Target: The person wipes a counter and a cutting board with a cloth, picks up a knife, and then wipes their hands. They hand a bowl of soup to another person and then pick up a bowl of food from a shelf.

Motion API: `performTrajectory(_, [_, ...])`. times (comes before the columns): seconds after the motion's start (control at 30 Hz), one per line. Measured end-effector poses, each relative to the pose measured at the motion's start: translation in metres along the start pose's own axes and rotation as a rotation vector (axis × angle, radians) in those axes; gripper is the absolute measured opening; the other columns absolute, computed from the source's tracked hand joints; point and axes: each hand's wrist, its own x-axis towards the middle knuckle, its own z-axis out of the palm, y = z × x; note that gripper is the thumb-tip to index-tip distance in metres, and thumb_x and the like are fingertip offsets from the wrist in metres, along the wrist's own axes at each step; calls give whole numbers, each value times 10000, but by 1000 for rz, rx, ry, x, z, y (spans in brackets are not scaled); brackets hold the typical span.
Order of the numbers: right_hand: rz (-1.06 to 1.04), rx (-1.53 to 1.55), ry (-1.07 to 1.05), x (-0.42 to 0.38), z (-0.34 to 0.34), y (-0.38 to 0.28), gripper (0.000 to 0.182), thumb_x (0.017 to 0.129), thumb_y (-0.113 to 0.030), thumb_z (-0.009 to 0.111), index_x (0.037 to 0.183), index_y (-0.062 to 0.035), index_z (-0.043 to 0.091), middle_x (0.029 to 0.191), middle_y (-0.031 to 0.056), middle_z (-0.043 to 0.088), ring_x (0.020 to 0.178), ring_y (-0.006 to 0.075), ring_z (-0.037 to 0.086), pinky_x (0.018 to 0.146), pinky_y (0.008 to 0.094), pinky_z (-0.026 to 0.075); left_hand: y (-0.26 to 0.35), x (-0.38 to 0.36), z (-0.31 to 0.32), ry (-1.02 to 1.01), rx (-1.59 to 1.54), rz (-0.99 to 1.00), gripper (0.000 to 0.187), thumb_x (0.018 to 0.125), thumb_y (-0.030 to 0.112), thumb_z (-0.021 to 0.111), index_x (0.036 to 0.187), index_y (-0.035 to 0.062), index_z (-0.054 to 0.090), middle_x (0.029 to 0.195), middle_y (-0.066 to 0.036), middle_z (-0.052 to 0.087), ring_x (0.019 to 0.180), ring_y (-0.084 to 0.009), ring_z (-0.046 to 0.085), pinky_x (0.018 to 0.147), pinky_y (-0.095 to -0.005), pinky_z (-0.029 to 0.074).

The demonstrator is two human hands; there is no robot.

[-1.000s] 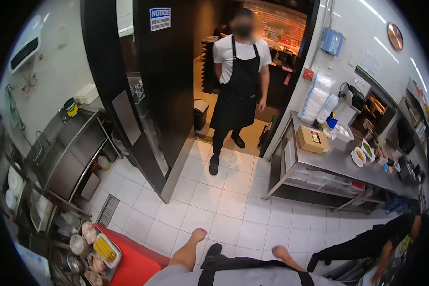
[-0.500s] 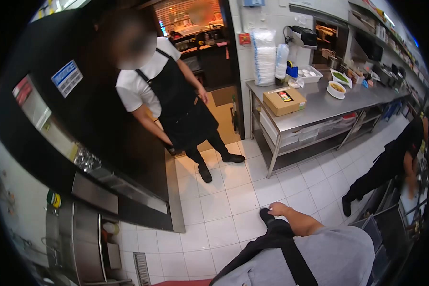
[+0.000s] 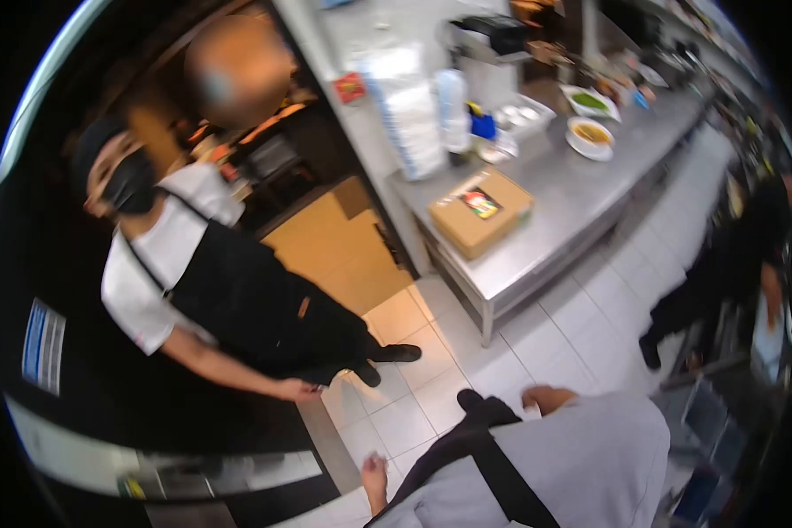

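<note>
My left hand (image 3: 374, 480) hangs low beside my dark trouser leg, over the white floor tiles; its fingers are smeared by motion. On the other side, my right hand (image 3: 547, 399) hangs by my grey shirt with its fingers loosely curled and a gap showing between them. It holds nothing that shows and is over bare floor tiles. Ahead, a brown cardboard box (image 3: 481, 211) with a picture label lies on the near end of a steel table (image 3: 502, 275). Neither hand touches the box or the table.
A person in a black apron (image 3: 246, 304) stands left of the doorway by a dark door. Another person in black (image 3: 722, 246) bends at the right. On the table are stacked white containers (image 3: 405, 110), a white bowl of yellowish food (image 3: 591, 139) and a dish of greens (image 3: 590, 104).
My view has turned and come closer to the table and the person in the apron. My left hand has come into view; my right arm has drawn back toward my body.
</note>
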Motion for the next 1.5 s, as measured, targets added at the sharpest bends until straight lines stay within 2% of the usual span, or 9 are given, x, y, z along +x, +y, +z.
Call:
performTrajectory(0.07, [353,-310,-403,166,17,45,195,776,-314,694,778,-125,743,962,140,712,831,331,652,734,488,502,176,21,9,16,-121,306,267,977,145,547,1170,-28,611,964,-97,691,857,-147,638,798,-281,509])
performTrajectory(0.17, [-189,-229,-177,181,-105,-100,474,944,-388,487,717,-34,705,752,117,701,681,288,636,694,441,502,402,4,2,26,-134,990,193,966,82,512,1057,-56,611,965,-108,654,893,-177,616,843,-314,495])
performTrajectory(0.3, [-494,163,541,9,-296,-323,254,977,-284,557,1003,-63,680,680,74,637,620,193,606,619,318,481,594,-37,-48,-282,-119,1957,444,981,244,450,1229,-120,506,1060,-272,601,906,-329,610,801,-418,512])
performTrajectory(0.37, [-861,93,1079,-96,-341,-377,201,909,-157,655,1083,-59,677,971,85,677,739,201,631,647,309,498,641,-62,-58,-37,-189,2084,490,1007,292,408,1266,-118,482,1122,-301,584,966,-372,609,822,-449,506])
performTrajectory(0.43, [-411,-219,1257,-237,-326,-437,308,828,-64,663,1129,-4,647,1004,108,641,850,183,634,748,302,499,684,-69,-64,-207,-333,2340,516,1009,343,393,1236,-105,512,1109,-310,594,980,-369,608,822,-449,507])
performTrajectory(0.47, [16,-598,1188,-315,-310,-475,345,800,-21,638,1141,26,633,1091,126,616,913,199,633,836,300,494,692,-77,-65,-252,-264,2431,514,1009,343,394,1242,-102,505,1115,-307,590,983,-367,606,827,-447,505])
performTrajectory(0.5, [-371,-936,1250,-342,-309,-495,352,804,-34,636,1152,19,620,1104,127,605,918,204,632,838,305,495,697,-84,-64,-288,-216,2505,512,1009,343,395,1247,-99,499,1120,-304,586,986,-365,603,831,-445,502])
performTrajectory(0.63, [-609,-1374,1100,-356,-274,-559,385,820,-86,626,1193,-9,571,1152,128,564,939,222,625,844,327,499,706,-113,-58,-477,-189,2693,506,1010,343,398,1269,-86,473,1143,-293,570,999,-359,594,850,-438,491])
performTrajectory(1.5, [9,-1625,1146,-440,-94,-617,662,926,-421,562,1462,-188,251,1468,133,293,1075,345,582,887,471,525,692,-247,14,-1009,-431,2988,536,1018,346,420,1412,1,303,1288,-221,466,1084,-313,535,973,-392,422])
